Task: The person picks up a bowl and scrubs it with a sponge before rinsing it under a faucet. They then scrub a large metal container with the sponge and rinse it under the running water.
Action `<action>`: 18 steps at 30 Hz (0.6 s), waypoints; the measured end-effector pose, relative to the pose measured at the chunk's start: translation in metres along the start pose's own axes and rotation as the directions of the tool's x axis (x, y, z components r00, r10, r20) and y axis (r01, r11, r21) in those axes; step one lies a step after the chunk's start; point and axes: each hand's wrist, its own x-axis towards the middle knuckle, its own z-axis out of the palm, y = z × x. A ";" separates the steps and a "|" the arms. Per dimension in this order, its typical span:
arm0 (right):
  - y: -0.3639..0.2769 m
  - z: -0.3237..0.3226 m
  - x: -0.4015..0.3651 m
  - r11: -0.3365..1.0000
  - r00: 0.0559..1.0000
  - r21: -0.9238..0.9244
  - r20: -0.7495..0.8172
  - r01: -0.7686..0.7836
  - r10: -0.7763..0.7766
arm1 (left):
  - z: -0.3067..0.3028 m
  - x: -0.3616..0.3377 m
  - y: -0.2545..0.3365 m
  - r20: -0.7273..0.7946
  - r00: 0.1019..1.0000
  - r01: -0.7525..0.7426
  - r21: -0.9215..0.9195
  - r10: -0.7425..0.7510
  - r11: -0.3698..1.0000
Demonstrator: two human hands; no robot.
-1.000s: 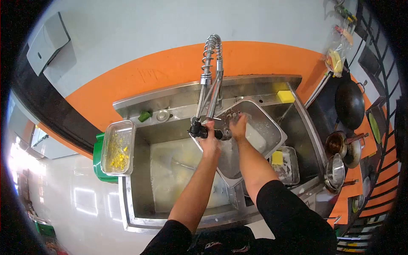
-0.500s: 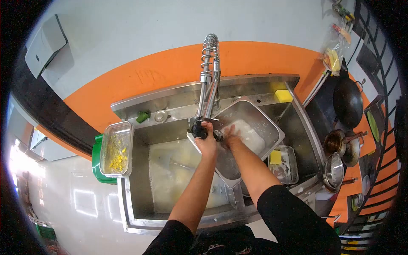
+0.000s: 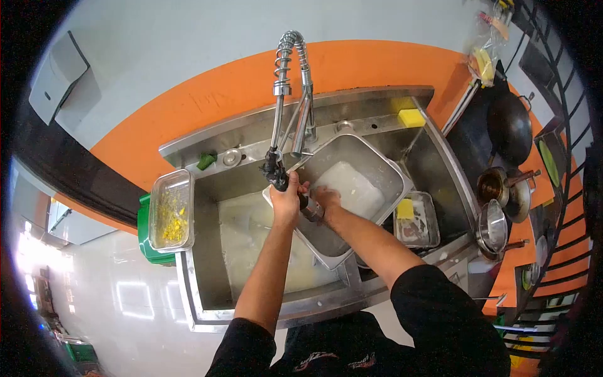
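Note:
My left hand [image 3: 286, 200] is closed round the black handle of a spray faucet [image 3: 274, 169], whose nozzle points down to the right over a deep steel pan [image 3: 358, 147]. Inside the pan, my right hand [image 3: 326, 200] lies low near the nozzle, its fingers partly hidden and seemingly stretched out. Whitish water [image 3: 355, 188] covers part of the pan's bottom. The pan sits tilted across the middle of the double sink [image 3: 207, 317], over the divider.
Cloudy water [image 3: 245, 251] stands in the left basin. A clear tray with yellow scraps [image 3: 171, 223] rests at the left edge, above a green bin [image 3: 146, 242]. A smaller soapy pan [image 3: 418, 235] holds a yellow sponge [image 3: 405, 208]; another sponge [image 3: 411, 117] lies on the back ledge. Woks and pots [image 3: 510, 131] stand right.
My left hand has tilted the spray faucet, so its nozzle now slants down into the pan. My right hand has shifted left and lower in the pan. The whole view has moved slightly.

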 end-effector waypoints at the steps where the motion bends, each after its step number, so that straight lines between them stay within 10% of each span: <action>1: -0.001 -0.001 0.004 0.996 1.000 0.089 -0.005 0.003 -0.003 | 0.002 -0.005 0.008 -0.003 1.000 0.000 0.001 0.000 1.000; 4: 0.001 0.003 -0.017 0.971 0.977 0.170 -0.159 0.165 -0.138 | -0.001 -0.013 0.018 -0.014 0.997 0.080 0.334 -0.080 0.939; 5: 0.004 0.002 -0.019 0.972 0.976 0.163 -0.164 0.170 -0.143 | -0.009 -0.014 0.009 0.152 0.988 -0.096 0.540 0.015 0.836; 7: 0.010 0.011 -0.009 0.956 0.962 0.206 -0.218 0.208 -0.162 | 0.002 -0.030 0.037 0.335 0.941 -0.291 0.863 -0.038 0.414; 8: 0.014 0.015 -0.001 0.947 0.954 0.227 -0.247 0.227 -0.169 | 0.004 -0.036 0.046 0.334 0.942 -0.293 0.863 -0.030 0.411; 10: 0.023 0.017 0.008 0.926 0.935 0.267 -0.306 0.266 -0.180 | 0.000 -0.052 0.054 0.506 0.801 -0.466 0.862 0.319 -0.198; 11: 0.028 0.018 0.010 0.927 0.932 0.262 -0.312 0.270 -0.183 | -0.005 -0.056 0.050 0.369 0.879 -0.328 0.928 0.303 -0.177; 12: 0.032 0.018 0.011 0.688 0.985 0.707 -0.160 0.161 -0.066 | -0.020 -0.048 0.031 0.365 0.879 -0.324 0.929 0.307 -0.179; 13: 0.032 0.015 0.012 0.279 0.999 0.960 0.036 -0.025 -0.035 | -0.043 -0.033 0.001 0.190 0.925 -0.300 0.897 0.330 0.325; 14: 0.029 0.010 0.009 0.285 0.999 0.958 0.035 -0.022 -0.041 | -0.058 -0.024 -0.016 0.025 0.965 -0.219 0.628 0.262 0.746; 16: 0.024 -0.007 0.002 -0.295 0.997 0.953 0.050 -0.065 -0.057 | -0.058 -0.014 -0.021 -0.056 0.979 -0.131 0.576 0.198 0.807; 18: 0.026 -0.011 0.013 -0.248 0.997 0.968 0.034 -0.048 -0.063 | -0.059 0.002 -0.028 -0.122 0.991 -0.008 0.395 0.061 0.919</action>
